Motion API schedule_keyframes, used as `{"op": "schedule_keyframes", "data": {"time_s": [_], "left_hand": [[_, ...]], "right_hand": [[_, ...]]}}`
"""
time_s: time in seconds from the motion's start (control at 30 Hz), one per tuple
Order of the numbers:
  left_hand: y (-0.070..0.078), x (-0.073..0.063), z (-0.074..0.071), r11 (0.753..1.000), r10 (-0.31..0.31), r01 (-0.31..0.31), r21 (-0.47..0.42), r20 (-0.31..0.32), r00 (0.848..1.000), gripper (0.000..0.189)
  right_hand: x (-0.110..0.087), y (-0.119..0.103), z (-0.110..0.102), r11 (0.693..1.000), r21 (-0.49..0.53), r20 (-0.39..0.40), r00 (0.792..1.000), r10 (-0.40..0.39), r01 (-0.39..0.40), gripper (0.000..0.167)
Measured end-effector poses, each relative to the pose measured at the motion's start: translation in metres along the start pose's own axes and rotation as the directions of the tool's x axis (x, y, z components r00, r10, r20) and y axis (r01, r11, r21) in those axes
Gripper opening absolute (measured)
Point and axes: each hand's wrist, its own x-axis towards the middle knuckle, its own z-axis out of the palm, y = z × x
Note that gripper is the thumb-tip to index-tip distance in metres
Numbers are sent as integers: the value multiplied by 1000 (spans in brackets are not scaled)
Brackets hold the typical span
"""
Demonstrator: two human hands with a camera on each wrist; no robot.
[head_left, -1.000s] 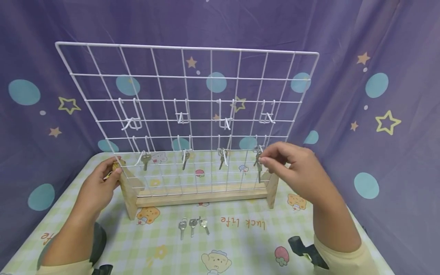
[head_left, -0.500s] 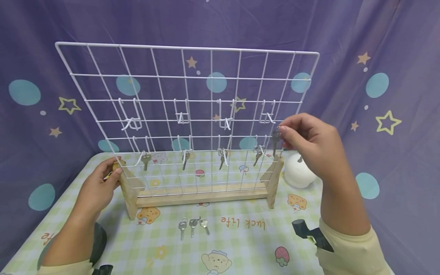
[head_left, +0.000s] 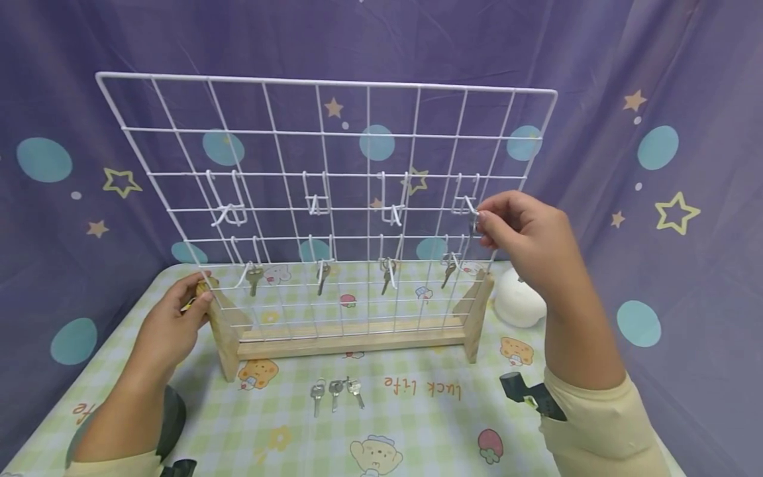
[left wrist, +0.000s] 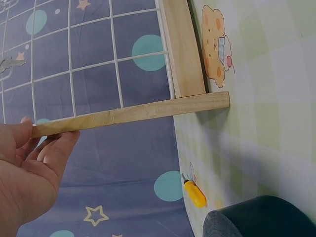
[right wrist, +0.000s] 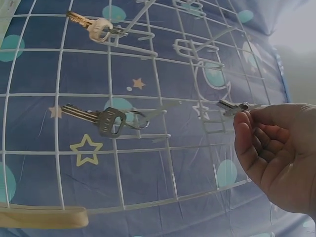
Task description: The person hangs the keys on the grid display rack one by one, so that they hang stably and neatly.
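Note:
A white wire grid (head_left: 334,83) with two rows of white hooks stands on a wooden base (head_left: 357,342). My left hand (head_left: 169,324) grips the wooden side piece (left wrist: 128,113) at the grid's left end. Between thumb and fingertips my right hand (head_left: 530,242) pinches a key (right wrist: 229,106), held right at the tip of the upper row's rightmost hook (head_left: 467,204). That key is partly covered by the fingers in the head view. On each lower hook hangs a key, among them a silver one (right wrist: 111,122) and a brighter one (right wrist: 98,29).
Three loose keys (head_left: 336,392) lie on the checkered tablecloth (head_left: 429,430) in front of the base. A white rounded object (head_left: 517,301) stands behind the right forearm. Beside the left forearm is a dark green object (head_left: 173,421). A purple curtain (head_left: 703,278) surrounds the table.
My right hand has risen from the lower rightmost hook, swung right with one key, then come slightly back left to the upper hook. Another key hangs on that lower hook. My left hand stays put.

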Motion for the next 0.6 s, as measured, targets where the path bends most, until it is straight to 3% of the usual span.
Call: {"op": "schedule_keyframes", "data": {"time_s": [0.6], "left_hand": [[0,-1,0,999,11,-10,32,-25,1000,57]], "right_hand": [[16,13,14,997,-78,-16,1000,21,-22,19]]}}
